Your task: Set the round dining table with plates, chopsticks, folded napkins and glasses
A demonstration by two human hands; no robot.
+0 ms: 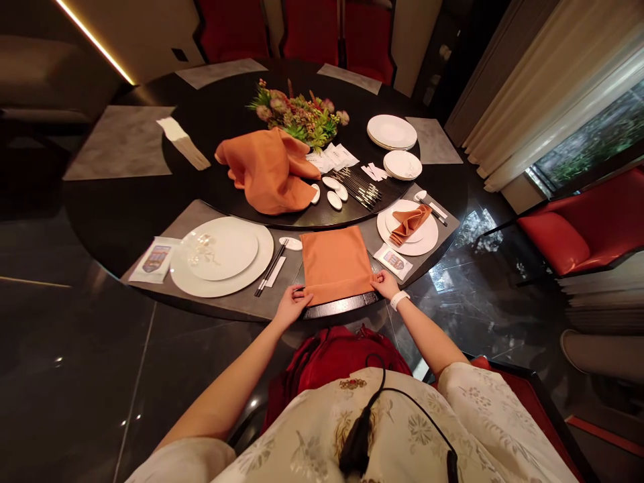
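Note:
An orange cloth napkin (336, 258) lies spread at the near edge of the round table, its near edge folded over in a narrow band. My left hand (292, 305) pinches the napkin's near left corner. At the near right corner, my right hand (386, 285), with a white band on the wrist, pinches the cloth too. Left of the napkin are a small white spoon rest (290, 243), black chopsticks (270, 268) and a large plate (221, 285) with a smaller plate (221, 251) on it. To the right, a folded napkin (410, 223) rests on stacked plates.
On the raised black turntable (201, 191) sit a heap of orange napkins (269, 171), a flower arrangement (302, 114), several chopsticks (358, 189) and stacked white plates (392, 131). Wrapped packets (153, 260) lie by the settings. Red chairs (573, 228) stand around.

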